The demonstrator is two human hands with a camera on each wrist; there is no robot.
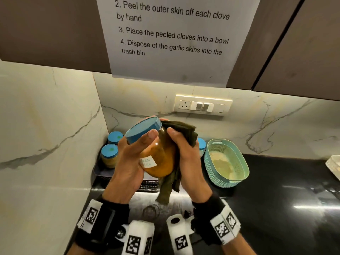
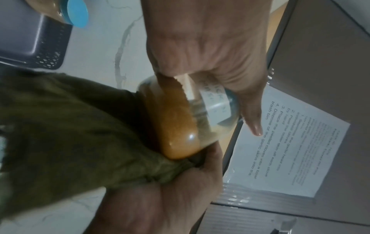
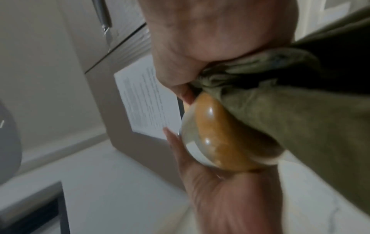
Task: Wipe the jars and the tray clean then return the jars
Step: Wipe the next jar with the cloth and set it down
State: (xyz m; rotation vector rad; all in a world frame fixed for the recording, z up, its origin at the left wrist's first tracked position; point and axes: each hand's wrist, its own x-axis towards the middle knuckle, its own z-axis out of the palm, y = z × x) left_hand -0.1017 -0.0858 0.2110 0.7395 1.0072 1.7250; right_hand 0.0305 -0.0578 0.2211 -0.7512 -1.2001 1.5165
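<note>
My left hand (image 1: 132, 159) grips a glass jar (image 1: 160, 161) of orange-brown powder with a blue lid (image 1: 142, 132) and a white label, held tilted above the counter. My right hand (image 1: 185, 153) grips a dark olive cloth (image 1: 184, 131) and presses it against the jar's right side. The cloth's tail hangs below the jar. The left wrist view shows the jar (image 2: 176, 123) between both hands, cloth (image 2: 70, 123) on one side. The right wrist view shows the jar (image 3: 224, 139) under the cloth (image 3: 300, 118). A dark grey tray (image 1: 100, 171) behind my left hand holds two blue-lidded jars (image 1: 110, 155).
A teal perforated basket (image 1: 226, 162) sits on the black counter (image 1: 276, 199) to the right, with another blue-lidded jar (image 1: 202, 146) behind my right hand. A white container edge (image 1: 334, 166) is at far right. Marble walls, a socket panel (image 1: 202, 105) and a paper sheet (image 1: 174, 37) are behind.
</note>
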